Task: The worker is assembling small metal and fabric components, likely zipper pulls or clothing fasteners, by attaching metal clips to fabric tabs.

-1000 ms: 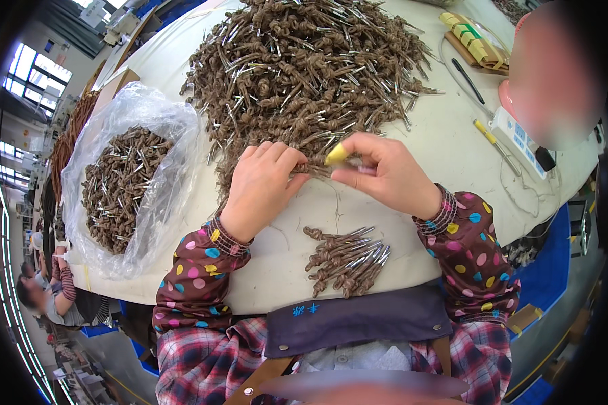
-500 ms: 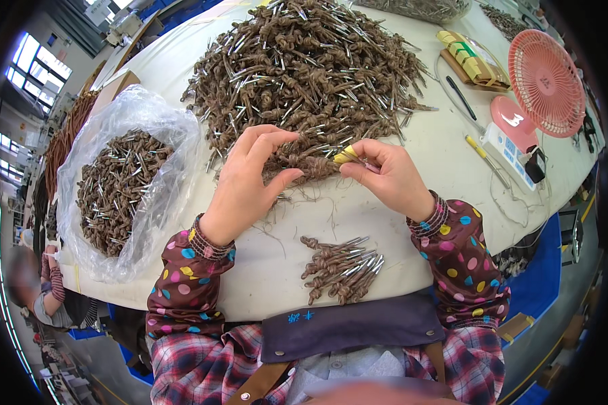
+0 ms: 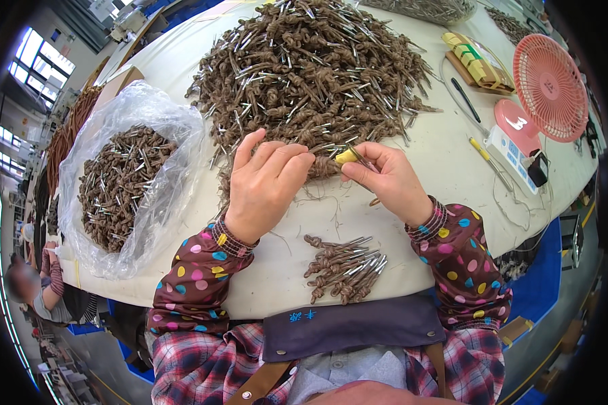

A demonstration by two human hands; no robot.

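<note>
A big heap of brown knotted cord pieces with metal tips [image 3: 317,67] covers the far half of the white table [image 3: 446,162]. My left hand [image 3: 263,182] lies at the heap's near edge, fingers spread over a brown piece. My right hand [image 3: 385,179] pinches a small yellow tool and a thin metal-tipped piece beside it. A small bundle of sorted pieces [image 3: 344,266] rests close to my body, between my forearms.
A clear plastic bag [image 3: 125,182] holding more brown pieces sits at the left. A pink desk fan [image 3: 547,88], a pen [image 3: 465,98], yellow packets [image 3: 476,61] and cables lie at the right. Another person [image 3: 37,290] sits at the lower left.
My left hand has shifted from gripping the piece near my right hand to resting open on the heap's edge. The head has tilted, so the fan is in view.
</note>
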